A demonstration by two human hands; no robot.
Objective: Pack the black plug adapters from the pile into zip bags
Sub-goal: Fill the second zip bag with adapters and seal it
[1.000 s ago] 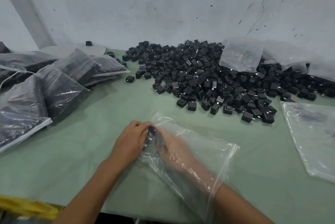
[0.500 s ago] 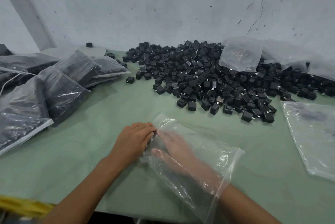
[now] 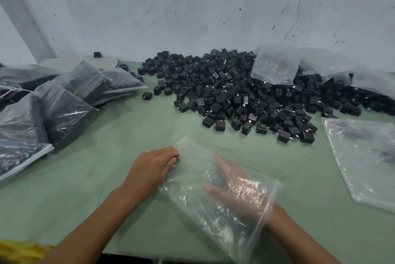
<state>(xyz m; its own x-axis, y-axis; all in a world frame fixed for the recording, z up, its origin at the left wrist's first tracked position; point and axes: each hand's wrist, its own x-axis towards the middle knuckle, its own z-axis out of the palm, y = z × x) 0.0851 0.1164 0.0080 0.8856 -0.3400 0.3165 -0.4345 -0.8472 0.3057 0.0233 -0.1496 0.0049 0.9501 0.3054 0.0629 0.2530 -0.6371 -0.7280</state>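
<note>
**Bag open, hand inside: watch the mouth and the load**

From my end: the zip bag [image 3: 198, 169] lies slack on the green tabletop [image 3: 106, 167], mouth on the near side where the wrist goes in. Right hand [image 3: 239, 195] is inside it, fingers spread apart and flat, clamped on nothing I can see. Dark smudges show thru the film beside the fingers, prob. adapters, too blurred to count. Left hand [image 3: 154, 167] sits knuckles-up at the bag's left edge w/ fingers curled onto the plastic, which reads as a grip on the bag. A small dark bit w/ a pale glint peeks out at its fingertips; can't tell what. The pile [image 3: 245, 97] of black plug adapters is well apart, back toward the wall. Filled bags [image 3: 64, 109] sit at left, a spare bag [image 3: 363, 156] flat at right.

Risks, my read:
- The film is thin and slack, so yanking the right hand out could drag the bag along and spill the contents.
- If the left grip slips, the mouth collapses and the next handful lands on the tabletop.
- Prongs shoved in hard could snag or pierce the film.
- Overfill it and the zip prob. won't close.
</note>
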